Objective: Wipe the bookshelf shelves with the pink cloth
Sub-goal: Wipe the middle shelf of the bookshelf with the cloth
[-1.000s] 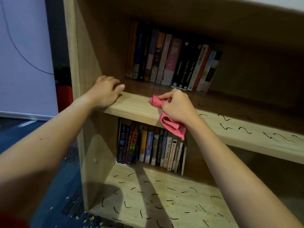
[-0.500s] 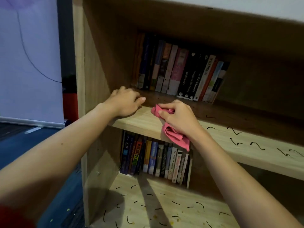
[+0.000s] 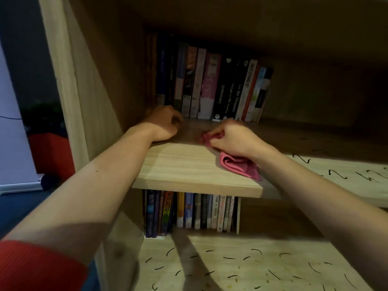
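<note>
Head view: the right hand (image 3: 235,139) clenches the cloth (image 3: 239,166) on the middle shelf (image 3: 184,164), its loose end trailing toward 5 o'clock. Black marks (image 3: 336,173) lie at 3 o'clock of it, so the right hand is nearer them. At 9 o'clock the left hand (image 3: 165,124) rests curled and empty.

The middle of the pink cloth (image 3: 239,165) lay hidden under the right hand (image 3: 233,139); the fingertips of the left hand (image 3: 163,122) were lost in shadow; the shelf (image 3: 184,164) ran off the right edge; spines of the lower books (image 3: 193,211) were mostly too blurred to read.
</note>
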Available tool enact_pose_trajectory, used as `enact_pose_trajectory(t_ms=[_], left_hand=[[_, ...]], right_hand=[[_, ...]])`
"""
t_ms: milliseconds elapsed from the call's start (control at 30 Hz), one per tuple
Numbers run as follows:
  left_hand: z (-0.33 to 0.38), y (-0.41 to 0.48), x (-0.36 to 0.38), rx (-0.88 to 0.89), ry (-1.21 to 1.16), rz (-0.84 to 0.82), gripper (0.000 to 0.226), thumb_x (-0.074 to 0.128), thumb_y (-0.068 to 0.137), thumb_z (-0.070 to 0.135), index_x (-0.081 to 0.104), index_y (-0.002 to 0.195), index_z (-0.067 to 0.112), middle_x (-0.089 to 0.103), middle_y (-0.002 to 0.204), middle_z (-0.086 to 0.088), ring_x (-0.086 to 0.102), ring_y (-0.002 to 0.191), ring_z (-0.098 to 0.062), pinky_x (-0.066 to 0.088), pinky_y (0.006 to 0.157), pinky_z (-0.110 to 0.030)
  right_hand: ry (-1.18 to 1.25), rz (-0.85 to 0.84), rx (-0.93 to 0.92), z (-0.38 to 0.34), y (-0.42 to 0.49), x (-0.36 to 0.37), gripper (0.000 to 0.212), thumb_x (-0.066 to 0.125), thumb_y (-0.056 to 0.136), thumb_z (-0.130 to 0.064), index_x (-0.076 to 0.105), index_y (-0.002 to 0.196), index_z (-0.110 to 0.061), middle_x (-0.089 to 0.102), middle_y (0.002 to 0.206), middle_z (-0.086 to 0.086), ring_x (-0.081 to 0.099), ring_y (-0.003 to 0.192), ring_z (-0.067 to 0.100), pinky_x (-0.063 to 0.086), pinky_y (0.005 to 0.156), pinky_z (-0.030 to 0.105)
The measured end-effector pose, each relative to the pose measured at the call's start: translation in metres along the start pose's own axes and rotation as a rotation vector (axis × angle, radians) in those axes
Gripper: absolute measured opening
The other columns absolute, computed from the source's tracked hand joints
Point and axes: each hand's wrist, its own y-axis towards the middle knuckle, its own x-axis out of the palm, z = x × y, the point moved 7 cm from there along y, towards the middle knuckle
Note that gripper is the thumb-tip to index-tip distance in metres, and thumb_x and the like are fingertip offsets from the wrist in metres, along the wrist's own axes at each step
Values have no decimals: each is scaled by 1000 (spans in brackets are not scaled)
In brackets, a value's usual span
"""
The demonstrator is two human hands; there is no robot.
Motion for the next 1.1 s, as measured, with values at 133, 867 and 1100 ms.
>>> enact_pose_trajectory(t_ms=[133, 867, 1100], left_hand=[[-11, 8, 8, -81, 39, -57, 31, 49, 93, 24, 58, 122, 30, 48, 138, -4, 39, 130, -27, 23, 110, -37], [-8, 6, 15, -109, 105, -204, 35, 44, 95, 37, 51, 128, 30, 40, 144, -4, 25, 138, -26, 6, 112, -47], [-11, 5, 14, -137, 125, -203, 36, 46, 93, 46, 56, 124, 33, 46, 139, 1, 31, 134, -25, 6, 112, -49]], right_hand=[[9, -27, -45, -16, 16, 10, 23, 60, 88, -20, 72, 107, -16, 70, 102, 0, 61, 84, 13, 45, 73, 22], [-116, -99, -2, -2, 57, 13, 27, 57, 89, -11, 70, 111, -17, 68, 113, -2, 60, 105, 17, 47, 94, 29], [-89, -82, -34, 0, 84, 19, 23, 59, 88, -9, 71, 107, -8, 69, 111, 6, 61, 104, 19, 46, 90, 26]])
